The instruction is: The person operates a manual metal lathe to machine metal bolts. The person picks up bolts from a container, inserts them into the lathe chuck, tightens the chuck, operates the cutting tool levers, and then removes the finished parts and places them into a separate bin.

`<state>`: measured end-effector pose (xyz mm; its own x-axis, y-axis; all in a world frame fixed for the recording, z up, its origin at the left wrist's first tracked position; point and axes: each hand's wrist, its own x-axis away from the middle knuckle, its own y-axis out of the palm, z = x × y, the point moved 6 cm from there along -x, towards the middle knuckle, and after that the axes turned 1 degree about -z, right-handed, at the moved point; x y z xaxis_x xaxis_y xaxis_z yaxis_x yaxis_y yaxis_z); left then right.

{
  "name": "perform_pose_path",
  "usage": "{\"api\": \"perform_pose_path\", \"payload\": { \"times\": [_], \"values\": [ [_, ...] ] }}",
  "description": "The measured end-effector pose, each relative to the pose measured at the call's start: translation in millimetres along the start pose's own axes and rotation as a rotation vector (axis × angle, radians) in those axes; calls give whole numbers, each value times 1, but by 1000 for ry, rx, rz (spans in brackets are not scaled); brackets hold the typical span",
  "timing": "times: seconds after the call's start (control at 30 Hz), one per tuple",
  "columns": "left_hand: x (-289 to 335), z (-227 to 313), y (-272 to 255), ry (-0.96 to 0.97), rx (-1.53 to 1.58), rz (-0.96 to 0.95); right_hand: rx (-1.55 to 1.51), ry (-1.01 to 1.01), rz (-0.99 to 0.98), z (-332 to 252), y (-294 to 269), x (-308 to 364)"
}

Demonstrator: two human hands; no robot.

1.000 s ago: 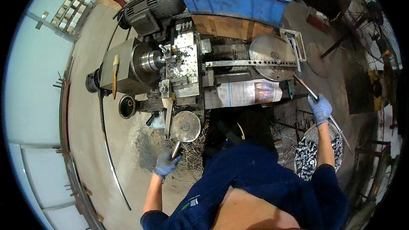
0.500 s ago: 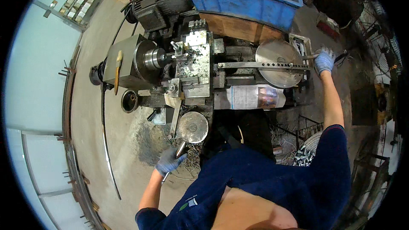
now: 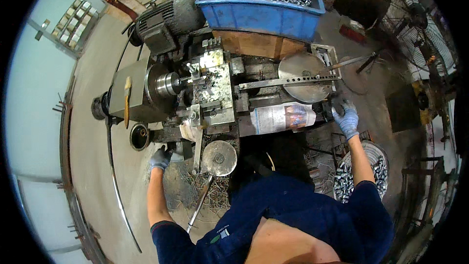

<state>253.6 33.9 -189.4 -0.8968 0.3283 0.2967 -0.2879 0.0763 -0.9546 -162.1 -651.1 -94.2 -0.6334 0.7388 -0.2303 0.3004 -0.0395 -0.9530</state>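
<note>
My left hand (image 3: pixel 160 158), in a grey-blue glove, is at the left front of a lathe, beside a small grey metal box (image 3: pixel 184 149). Its fingers curl at a dark part that I cannot make out. Right of it a round metal disc (image 3: pixel 220 158) sits above a bare steel handle (image 3: pixel 200 202). My gloved right hand (image 3: pixel 346 120) is at the machine's right end, fingers apart, near a dark part below a large metal disc (image 3: pixel 305 90). A perforated flat bar (image 3: pixel 288 81) crosses that disc. A long lever (image 3: pixel 349 61) sticks out to the right, with no hand on it.
A blue bin (image 3: pixel 261 17) of small metal parts stands behind the lathe. A white basket (image 3: pixel 376 154) of metal pieces is below my right forearm. The chuck (image 3: pixel 167 84) is at left, a brush (image 3: pixel 127 100) on the headstock. Newspaper (image 3: pixel 271 119) covers the front. Shavings lie on the floor.
My left hand has let go of the steel handle and moved up and left to the grey box. My right hand has left the lever and come down toward me. The view has shifted slightly.
</note>
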Motion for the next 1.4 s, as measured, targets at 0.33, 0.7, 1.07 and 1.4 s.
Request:
{"api": "perform_pose_path", "payload": {
  "times": [0.33,0.7,1.07,1.4],
  "values": [
    [4,44,36,-167,182,11,-199,-27,42,-22,-32,7],
    [27,-9,6,-141,583,-274,-611,-704,57,-280,-144,-64],
    [197,-195,-111,-724,639,247,213,-1233,-320,-550,-79,-15],
    [216,-46,-121,-504,224,577,221,-1180,-342,-549,-65,-22]
  ]
}}
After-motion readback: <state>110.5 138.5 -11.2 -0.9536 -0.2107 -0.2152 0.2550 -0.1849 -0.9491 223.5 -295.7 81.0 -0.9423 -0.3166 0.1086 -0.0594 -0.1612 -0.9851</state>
